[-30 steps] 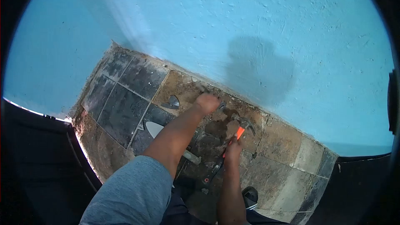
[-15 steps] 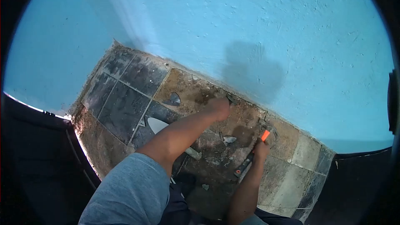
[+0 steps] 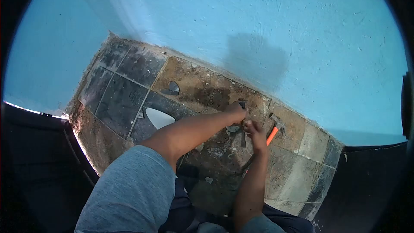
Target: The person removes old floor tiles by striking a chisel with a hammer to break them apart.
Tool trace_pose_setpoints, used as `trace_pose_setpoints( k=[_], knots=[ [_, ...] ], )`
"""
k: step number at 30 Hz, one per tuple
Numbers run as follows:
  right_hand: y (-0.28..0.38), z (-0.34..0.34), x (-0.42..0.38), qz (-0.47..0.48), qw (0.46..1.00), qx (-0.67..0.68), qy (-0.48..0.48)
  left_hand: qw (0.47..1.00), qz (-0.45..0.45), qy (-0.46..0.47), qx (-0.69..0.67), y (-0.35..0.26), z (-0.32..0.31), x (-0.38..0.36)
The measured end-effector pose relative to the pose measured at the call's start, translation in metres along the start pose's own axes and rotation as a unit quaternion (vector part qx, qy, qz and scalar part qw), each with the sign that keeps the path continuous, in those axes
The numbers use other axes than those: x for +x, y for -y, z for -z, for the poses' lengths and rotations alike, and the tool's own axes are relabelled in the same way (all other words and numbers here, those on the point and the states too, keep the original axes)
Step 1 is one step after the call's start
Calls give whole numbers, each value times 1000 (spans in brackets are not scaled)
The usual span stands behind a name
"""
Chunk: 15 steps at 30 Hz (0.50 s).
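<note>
My left hand (image 3: 235, 112) is closed around a dark metal chisel (image 3: 243, 140), held over the bare, scraped floor patch (image 3: 189, 74). One end of the chisel shows above the fist, the other below it. Close by on the right, my right hand (image 3: 256, 134) has its bent fingers at the chisel's shaft and appears to pinch it; the exact contact is small. A claw hammer (image 3: 272, 134) with an orange handle rests on the floor just right of that hand, its lower grip mostly hidden by my forearm. Under my hands lies a broken tile shard (image 3: 233, 129).
The blue wall (image 3: 302, 60) rises along the far edge of the patch. Dark tiles (image 3: 123, 99) cover the left, with a white oval object (image 3: 159, 118) on them. Another shard (image 3: 173, 88) lies on the patch. Paler tiles (image 3: 297, 185) are at the right.
My right hand has let go of the hammer, which now lies on the floor, and has moved up and left to the chisel. The chisel has come closer to the right hand.
</note>
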State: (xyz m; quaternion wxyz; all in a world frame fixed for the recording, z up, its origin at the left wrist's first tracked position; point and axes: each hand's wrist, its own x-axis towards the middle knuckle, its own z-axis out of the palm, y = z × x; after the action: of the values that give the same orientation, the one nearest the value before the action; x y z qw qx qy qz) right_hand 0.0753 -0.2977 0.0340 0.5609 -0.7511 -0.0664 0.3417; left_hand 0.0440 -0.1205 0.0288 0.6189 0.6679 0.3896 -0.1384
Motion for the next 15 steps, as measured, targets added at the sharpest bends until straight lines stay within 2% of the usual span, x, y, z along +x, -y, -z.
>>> trace_pose_setpoints(
  k=[2, 3, 5, 6, 7, 9, 12, 15],
  knots=[
    [-5, -18, -3, 41, 994, -92, 36, 999, -16, 26, -26, 7, -2, -4],
    [-8, -19, -2, 39, 994, -103, 13, 998, -24, 38, -39, 9, -2, -8],
    [-22, -18, -2, 35, 991, -125, -32, 991, -110, -2, 80, 12, -5, -19],
    [-52, -12, 11, 50, 989, -116, -73, 978, -153, -24, 139, 11, -5, -25],
    [-50, -6, 7, 43, 978, -173, -109, 968, -128, 9, 215, 13, -4, -28],
    [-47, 5, 2, 28, 941, -287, -176, 928, -73, 71, 359, 18, -3, -36],
    [-57, 24, 4, 2, 893, -288, -346, 842, -181, 68, 503, 42, -1, -54],
    [-30, 26, 0, 22, 885, -252, -390, 761, -265, -3, 593, 62, -7, -69]
  ],
)
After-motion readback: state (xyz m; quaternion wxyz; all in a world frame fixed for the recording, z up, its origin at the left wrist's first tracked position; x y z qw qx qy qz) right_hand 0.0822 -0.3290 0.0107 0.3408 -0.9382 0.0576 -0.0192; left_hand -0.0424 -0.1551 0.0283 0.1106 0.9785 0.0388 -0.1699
